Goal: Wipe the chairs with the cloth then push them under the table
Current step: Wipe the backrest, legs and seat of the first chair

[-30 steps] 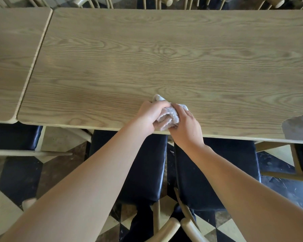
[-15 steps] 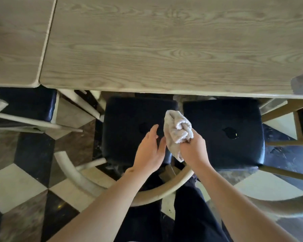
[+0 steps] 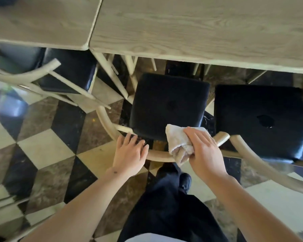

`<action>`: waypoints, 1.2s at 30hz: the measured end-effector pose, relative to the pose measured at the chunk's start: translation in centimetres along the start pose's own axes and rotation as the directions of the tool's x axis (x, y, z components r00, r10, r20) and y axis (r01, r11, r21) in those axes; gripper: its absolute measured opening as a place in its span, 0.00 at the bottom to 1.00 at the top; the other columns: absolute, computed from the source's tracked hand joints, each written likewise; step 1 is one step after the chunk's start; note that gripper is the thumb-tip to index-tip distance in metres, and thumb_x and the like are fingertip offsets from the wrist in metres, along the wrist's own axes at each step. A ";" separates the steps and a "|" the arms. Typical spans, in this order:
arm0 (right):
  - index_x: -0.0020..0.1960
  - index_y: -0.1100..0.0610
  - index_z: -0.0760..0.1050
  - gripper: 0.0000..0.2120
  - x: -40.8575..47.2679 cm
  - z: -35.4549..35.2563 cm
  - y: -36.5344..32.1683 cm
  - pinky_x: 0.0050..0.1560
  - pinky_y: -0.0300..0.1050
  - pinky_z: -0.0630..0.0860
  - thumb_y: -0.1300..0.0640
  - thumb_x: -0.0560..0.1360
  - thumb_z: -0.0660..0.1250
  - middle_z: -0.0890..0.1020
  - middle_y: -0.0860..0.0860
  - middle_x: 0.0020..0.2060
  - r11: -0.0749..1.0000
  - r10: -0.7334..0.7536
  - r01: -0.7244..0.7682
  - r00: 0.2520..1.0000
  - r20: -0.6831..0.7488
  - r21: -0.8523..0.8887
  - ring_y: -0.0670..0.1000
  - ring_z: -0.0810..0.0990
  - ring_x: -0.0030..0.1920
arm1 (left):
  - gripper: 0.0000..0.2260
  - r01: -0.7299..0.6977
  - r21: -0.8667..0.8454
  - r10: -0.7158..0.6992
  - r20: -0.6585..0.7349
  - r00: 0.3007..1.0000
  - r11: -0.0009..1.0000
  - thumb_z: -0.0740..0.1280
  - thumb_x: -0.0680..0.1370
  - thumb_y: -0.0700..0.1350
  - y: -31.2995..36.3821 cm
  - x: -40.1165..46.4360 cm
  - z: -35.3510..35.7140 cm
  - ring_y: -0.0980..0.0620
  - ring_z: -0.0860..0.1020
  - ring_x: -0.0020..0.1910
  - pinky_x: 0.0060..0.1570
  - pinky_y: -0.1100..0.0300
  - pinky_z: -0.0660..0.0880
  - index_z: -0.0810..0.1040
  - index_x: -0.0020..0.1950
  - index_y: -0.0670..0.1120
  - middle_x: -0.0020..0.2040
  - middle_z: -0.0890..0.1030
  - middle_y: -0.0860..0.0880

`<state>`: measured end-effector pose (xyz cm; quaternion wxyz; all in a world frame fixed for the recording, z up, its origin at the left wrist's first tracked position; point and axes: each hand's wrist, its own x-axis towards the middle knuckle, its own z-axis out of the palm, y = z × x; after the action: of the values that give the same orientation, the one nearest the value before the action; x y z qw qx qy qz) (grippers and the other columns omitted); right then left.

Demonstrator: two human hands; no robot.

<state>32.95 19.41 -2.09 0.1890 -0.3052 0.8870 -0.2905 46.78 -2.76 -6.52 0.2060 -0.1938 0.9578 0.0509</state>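
Note:
A chair with a black padded seat point(image 3: 168, 105) and a curved pale wood backrest point(image 3: 105, 123) stands pulled out from the wooden table point(image 3: 191, 28). My left hand point(image 3: 129, 152) grips the backrest rail near its middle. My right hand point(image 3: 205, 152) holds a crumpled white cloth point(image 3: 177, 142) against the same rail, just to the right. A second black-seated chair point(image 3: 259, 119) stands to the right, also out from under the table, with a small tear in its seat.
A third chair point(image 3: 66, 70) sits at the left, partly under a neighbouring table point(image 3: 38, 21). The floor point(image 3: 47, 147) is a black, white and brown checker pattern. My dark trousers and shoe point(image 3: 171, 198) are below the hands.
Both hands came off the table top and down to the middle chair. The chair now stands farther out, my left hand has gripped its backrest, and the cloth has reached the rail.

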 end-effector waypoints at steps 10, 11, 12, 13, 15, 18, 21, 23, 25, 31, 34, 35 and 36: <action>0.79 0.53 0.64 0.39 -1.2 4.3 -3.2 0.73 0.56 0.69 0.56 0.72 0.76 0.71 0.51 0.76 0.995 0.057 -0.048 0.993 0.106 -0.085 0.53 0.67 0.76 | 0.28 -0.200 -0.033 0.199 -0.029 0.980 0.979 0.46 0.85 0.62 -3.0 -1.3 0.3 0.45 0.70 0.73 0.78 0.45 0.54 0.78 0.68 0.50 0.68 0.78 0.49; 0.80 0.52 0.63 0.39 -1.2 5.1 -3.7 0.75 0.53 0.65 0.53 0.73 0.75 0.70 0.50 0.77 0.993 0.065 -0.050 0.988 0.142 -0.107 0.52 0.66 0.76 | 0.28 -0.165 -0.039 0.164 -0.041 0.986 0.985 0.45 0.84 0.61 -3.6 -1.2 0.2 0.46 0.68 0.74 0.78 0.46 0.52 0.79 0.67 0.51 0.69 0.78 0.50; 0.80 0.50 0.62 0.38 -1.2 6.0 -4.2 0.74 0.52 0.64 0.48 0.74 0.74 0.70 0.48 0.76 0.991 0.069 -0.046 0.982 0.176 -0.129 0.52 0.67 0.76 | 0.28 -0.121 -0.033 0.120 -0.040 0.992 0.992 0.44 0.84 0.61 -4.3 -0.9 0.1 0.46 0.64 0.77 0.79 0.45 0.50 0.78 0.68 0.52 0.72 0.75 0.50; 0.79 0.49 0.61 0.39 -1.2 6.8 -4.7 0.73 0.51 0.64 0.42 0.73 0.72 0.71 0.46 0.75 0.987 0.066 -0.032 0.976 0.209 -0.159 0.51 0.68 0.74 | 0.28 -0.068 -0.030 0.068 -0.025 0.997 0.997 0.43 0.84 0.60 -4.9 -0.7 0.0 0.45 0.59 0.80 0.79 0.43 0.49 0.77 0.70 0.53 0.76 0.71 0.49; 0.78 0.47 0.59 0.42 -0.7 8.4 -5.5 0.70 0.52 0.65 0.29 0.70 0.65 0.73 0.44 0.71 0.970 0.065 0.000 0.964 0.256 -0.245 0.52 0.71 0.69 | 0.27 0.040 -0.054 -0.039 0.016 0.999 0.998 0.43 0.83 0.61 -6.2 0.1 0.0 0.44 0.46 0.83 0.79 0.39 0.45 0.73 0.73 0.56 0.83 0.58 0.48; 0.74 0.43 0.62 0.42 1.3 9.3 -5.8 0.63 0.53 0.70 0.20 0.67 0.54 0.78 0.44 0.61 0.927 0.090 0.024 0.954 0.287 -0.373 0.53 0.77 0.60 | 0.25 0.097 -0.057 -0.095 0.024 0.995 0.994 0.44 0.83 0.63 -7.9 1.8 -0.4 0.41 0.37 0.82 0.77 0.37 0.40 0.71 0.74 0.59 0.85 0.47 0.46; 0.62 0.39 0.70 0.29 2.4 8.7 -5.2 0.55 0.48 0.72 0.23 0.71 0.51 0.80 0.40 0.48 0.929 0.060 0.051 0.957 0.285 -0.366 0.49 0.79 0.49 | 0.31 -0.086 0.038 0.086 0.014 0.996 0.996 0.38 0.81 0.64 -9.0 3.5 -1.2 0.40 0.39 0.82 0.76 0.34 0.37 0.73 0.72 0.58 0.84 0.54 0.47; 0.59 0.39 0.70 0.21 1.8 8.8 -5.3 0.52 0.45 0.72 0.30 0.74 0.53 0.79 0.38 0.45 0.951 0.061 0.022 0.964 0.260 -0.308 0.47 0.80 0.48 | 0.35 -0.224 0.075 0.225 -0.003 0.974 0.972 0.36 0.81 0.64 -9.6 4.3 -1.6 0.41 0.45 0.83 0.76 0.32 0.38 0.77 0.69 0.56 0.81 0.64 0.47; 0.61 0.41 0.71 0.21 1.7 9.9 -6.4 0.50 0.43 0.74 0.33 0.75 0.52 0.80 0.38 0.47 0.954 0.063 -0.002 0.979 0.196 -0.299 0.46 0.80 0.47 | 0.35 -0.273 0.076 0.276 -0.032 0.961 0.959 0.37 0.81 0.62 -10.8 5.0 -1.5 0.42 0.52 0.83 0.77 0.34 0.40 0.82 0.64 0.54 0.76 0.73 0.48; 0.63 0.45 0.71 0.17 4.2 14.0 -10.7 0.41 0.43 0.68 0.39 0.79 0.57 0.81 0.42 0.48 0.943 0.106 -0.040 0.977 0.183 -0.331 0.49 0.80 0.46 | 0.28 -0.159 0.042 0.161 -0.062 0.985 0.986 0.42 0.83 0.56 -10.6 5.8 -0.7 0.40 0.61 0.80 0.78 0.37 0.42 0.83 0.54 0.54 0.62 0.83 0.52; 0.61 0.46 0.72 0.15 4.2 14.3 -11.2 0.42 0.44 0.71 0.41 0.79 0.58 0.81 0.42 0.49 0.953 0.100 -0.028 0.969 0.228 -0.301 0.49 0.80 0.48 | 0.24 -0.129 0.047 0.131 -0.037 0.991 0.991 0.47 0.84 0.57 -10.6 5.8 0.3 0.41 0.60 0.80 0.78 0.37 0.42 0.83 0.54 0.55 0.60 0.84 0.54; 0.63 0.46 0.73 0.16 3.8 14.1 -11.0 0.46 0.44 0.73 0.42 0.79 0.58 0.81 0.42 0.52 0.959 0.094 -0.021 0.964 0.249 -0.282 0.49 0.80 0.51 | 0.25 -0.106 0.035 0.107 -0.048 0.993 0.994 0.46 0.83 0.58 -11.1 5.8 0.6 0.42 0.61 0.80 0.79 0.38 0.42 0.84 0.53 0.56 0.59 0.84 0.54; 0.66 0.45 0.73 0.19 3.5 13.6 -10.8 0.51 0.45 0.74 0.42 0.78 0.58 0.81 0.42 0.55 0.964 0.083 -0.008 0.959 0.270 -0.265 0.49 0.80 0.56 | 0.28 -0.085 0.027 0.087 -0.065 0.994 0.996 0.44 0.82 0.58 -11.6 5.9 0.7 0.42 0.62 0.79 0.79 0.39 0.43 0.85 0.52 0.55 0.58 0.85 0.53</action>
<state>41.98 4.71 -6.23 0.2769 -0.3446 0.8888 -0.1207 46.66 -15.37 -9.76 0.1744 -0.1514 0.9721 0.0415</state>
